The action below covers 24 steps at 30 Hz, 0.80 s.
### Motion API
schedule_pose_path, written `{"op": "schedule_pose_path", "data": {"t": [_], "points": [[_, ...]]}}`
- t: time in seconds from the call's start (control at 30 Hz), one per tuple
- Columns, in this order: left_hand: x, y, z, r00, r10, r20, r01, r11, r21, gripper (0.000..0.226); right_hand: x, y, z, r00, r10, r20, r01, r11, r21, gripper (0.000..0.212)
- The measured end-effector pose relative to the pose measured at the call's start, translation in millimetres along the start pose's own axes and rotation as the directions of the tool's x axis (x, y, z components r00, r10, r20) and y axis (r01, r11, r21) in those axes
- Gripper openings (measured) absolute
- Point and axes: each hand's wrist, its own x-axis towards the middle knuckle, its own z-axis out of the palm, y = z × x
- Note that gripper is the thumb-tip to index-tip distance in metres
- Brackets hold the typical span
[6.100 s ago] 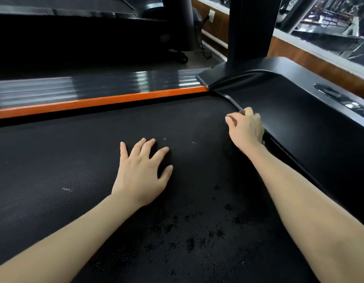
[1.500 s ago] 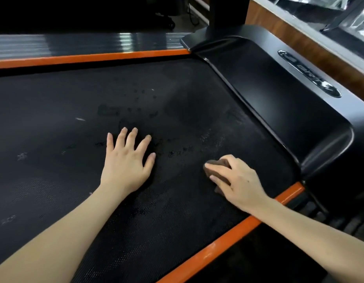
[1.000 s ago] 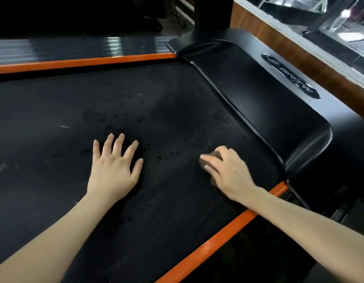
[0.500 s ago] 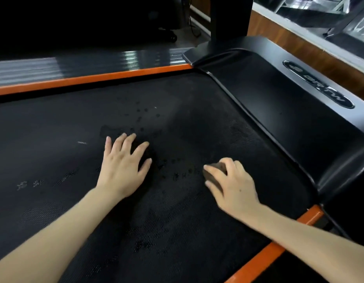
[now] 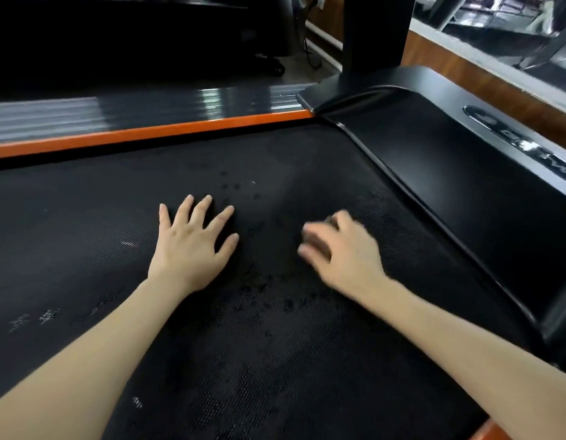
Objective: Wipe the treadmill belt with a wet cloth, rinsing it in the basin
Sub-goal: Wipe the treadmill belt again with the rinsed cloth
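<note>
The black textured treadmill belt (image 5: 275, 360) fills most of the view, with dark wet spots around its middle. My left hand (image 5: 192, 246) lies flat on the belt, fingers spread, holding nothing. My right hand (image 5: 342, 255) is blurred with motion and curls over a small dark brown cloth (image 5: 316, 244), pressing it on the belt. Most of the cloth is hidden under my fingers. No basin is in view.
An orange side rail (image 5: 148, 134) runs along the far edge of the belt, with a ribbed grey footboard (image 5: 132, 106) behind it. The black motor cover (image 5: 465, 173) and an upright post (image 5: 373, 36) stand at the right. A wooden ledge (image 5: 465, 71) lies beyond.
My right hand has slid the cloth over the belt from near the front orange edge toward the middle. My left hand has stayed flat. The view has shifted slightly.
</note>
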Motion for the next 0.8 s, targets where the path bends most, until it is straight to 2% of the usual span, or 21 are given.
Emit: {"op": "schedule_pose_path", "data": {"t": [0.07,0.13,0.2,0.27,0.33,0.37,0.43,0.5,0.53,0.6,0.67,0.8], "points": [[-0.1,0.4,0.6,1.000,0.003,-0.008,-0.003,1.000,-0.003,0.080,-29.8,-11.7,-5.4,0.973,-0.227,0.037,0.222,0.970,0.103,0.046],[-1.6,0.1,1.3,1.000,0.000,-0.005,0.000,1.000,0.000,0.081,-25.9,-5.3,-5.7,0.946,-0.319,0.058,0.309,0.941,0.135,0.040],[-1.5,0.1,1.1,1.000,0.000,0.009,0.000,1.000,0.011,0.081,7.4,9.8,2.5,0.970,-0.242,0.023,0.241,0.970,0.037,0.037],[-0.6,0.3,0.2,1.000,0.004,0.015,-0.004,1.000,0.011,0.082,54.6,26.3,13.0,1.000,0.012,-0.016,-0.013,0.995,-0.098,0.034],[-0.8,0.3,1.1,1.000,-0.001,0.001,0.001,1.000,-0.001,0.082,92.1,33.6,22.5,0.958,0.286,-0.009,-0.284,0.946,-0.154,0.033],[-0.7,0.0,1.1,1.000,-0.005,-0.009,0.005,1.000,-0.013,0.082,100.4,28.4,24.8,0.939,0.343,-0.008,-0.340,0.930,-0.142,0.033],[-0.8,0.2,0.0,1.000,-0.002,-0.006,0.002,1.000,-0.018,0.082,93.5,8.9,25.9,0.955,0.298,0.009,-0.296,0.951,-0.094,0.031],[-1.3,0.5,-0.4,1.000,0.001,-0.007,-0.001,1.000,-0.016,0.081,55.9,-12.5,24.3,0.999,0.040,0.010,-0.040,0.999,-0.020,0.031],[-1.8,0.4,-0.3,1.000,0.001,-0.010,-0.001,1.000,-0.019,0.081,33.0,-21.4,19.9,0.996,-0.084,0.023,0.083,0.995,0.051,0.033],[-2.7,-0.2,-0.2,1.000,0.002,-0.021,-0.002,1.000,-0.031,0.080,10.0,-21.8,13.7,0.976,-0.213,0.034,0.208,0.971,0.118,0.036],[-3.1,-0.5,-0.9,1.000,0.006,-0.019,-0.007,0.999,-0.044,0.081,22.9,-15.1,15.0,0.984,-0.178,0.005,0.178,0.982,0.063,0.033],[-3.7,-0.3,-5.8,1.000,0.002,-0.007,-0.003,0.995,-0.095,0.076,74.0,-12.6,31.8,0.996,0.084,-0.042,-0.086,0.995,-0.046,0.025]]}}
